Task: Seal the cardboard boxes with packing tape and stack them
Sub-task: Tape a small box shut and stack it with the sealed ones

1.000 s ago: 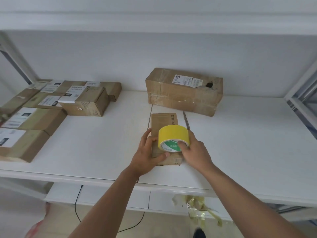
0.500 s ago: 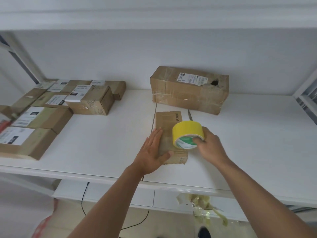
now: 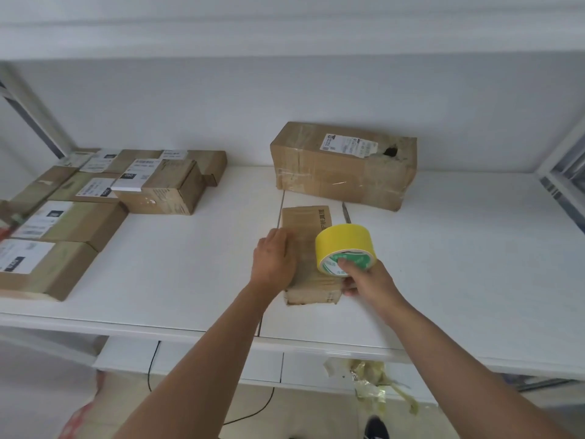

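Observation:
A small flat cardboard box [image 3: 308, 228] lies on the white shelf [image 3: 459, 264] in front of me. My left hand [image 3: 273, 263] presses down flat on the box's left side, fingers together. My right hand [image 3: 367, 280] grips a yellow roll of packing tape [image 3: 343, 245], with fingers hooked inside its core, held over the box's right edge. A larger taped cardboard box [image 3: 343, 164] with a white label stands behind, near the wall.
Several labelled cardboard boxes [image 3: 79, 201] are grouped at the shelf's left. A thin metal blade or cutter [image 3: 346, 213] lies just right of the small box. Crumpled used tape [image 3: 367, 378] hangs below the shelf's front edge. The shelf's right half is bare white surface.
My left hand has slid up along the small box's left side. The tape roll in my right hand has shifted right and sits tilted over the box's right edge.

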The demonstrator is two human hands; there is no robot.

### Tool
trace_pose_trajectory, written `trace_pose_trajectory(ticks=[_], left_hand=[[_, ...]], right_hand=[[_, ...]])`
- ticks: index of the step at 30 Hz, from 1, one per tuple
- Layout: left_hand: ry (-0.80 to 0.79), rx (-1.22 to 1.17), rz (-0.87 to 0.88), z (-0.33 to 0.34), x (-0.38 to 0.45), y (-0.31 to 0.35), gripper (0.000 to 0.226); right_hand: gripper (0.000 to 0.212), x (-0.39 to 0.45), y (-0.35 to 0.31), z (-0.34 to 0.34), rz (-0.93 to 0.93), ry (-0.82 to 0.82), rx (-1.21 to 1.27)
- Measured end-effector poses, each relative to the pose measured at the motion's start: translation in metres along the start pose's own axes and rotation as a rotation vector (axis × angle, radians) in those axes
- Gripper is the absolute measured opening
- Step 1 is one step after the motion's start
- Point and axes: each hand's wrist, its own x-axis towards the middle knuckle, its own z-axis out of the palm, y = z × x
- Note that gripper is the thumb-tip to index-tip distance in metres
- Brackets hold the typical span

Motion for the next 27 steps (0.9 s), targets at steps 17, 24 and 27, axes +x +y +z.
trace_pose_trajectory(ticks=[17,24,27], left_hand=[[0.041,0.578,-0.029,0.029,0.022,0.020,0.037],[0.065,0.583,0.005,0.029,0.019,0.031,0.063],[0.048,0.588,0.023,0.030,0.018,0.029,0.060]], right_hand=[[0.032,0.002,-0.010,-0.014,-0.199,0.068,-0.473],[0.033,0.001,-0.013,-0.037,-0.179,0.116,-0.478],[0.014,0.003,-0.009,-0.039,-0.193,0.112,-0.457]])
